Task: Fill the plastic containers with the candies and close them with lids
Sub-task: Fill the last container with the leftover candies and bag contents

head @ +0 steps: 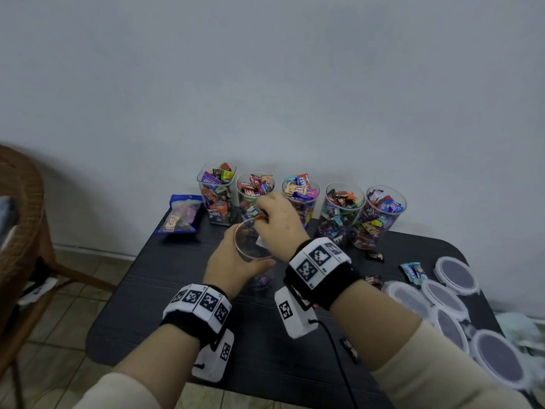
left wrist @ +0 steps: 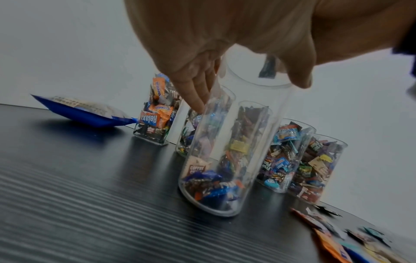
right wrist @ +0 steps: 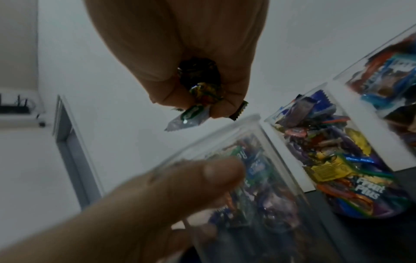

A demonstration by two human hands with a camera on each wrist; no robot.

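A tall clear plastic container (head: 252, 246) stands on the black table (head: 177, 290), with candies only in its bottom part (left wrist: 209, 186). My left hand (head: 233, 261) grips it near the rim, thumb on the near side (right wrist: 191, 176). My right hand (head: 274, 216) hovers over its mouth and pinches a bunch of wrapped candies (right wrist: 198, 96). Several full containers (head: 339, 211) line the wall behind. Round lids (head: 442, 299) lie at the table's right edge.
A blue candy bag (head: 181, 215) lies at the back left corner. Loose candies (head: 413, 271) are scattered on the table near the lids. A wicker chair (head: 20, 231) stands left of the table. A cable (head: 339, 364) runs from my right wrist.
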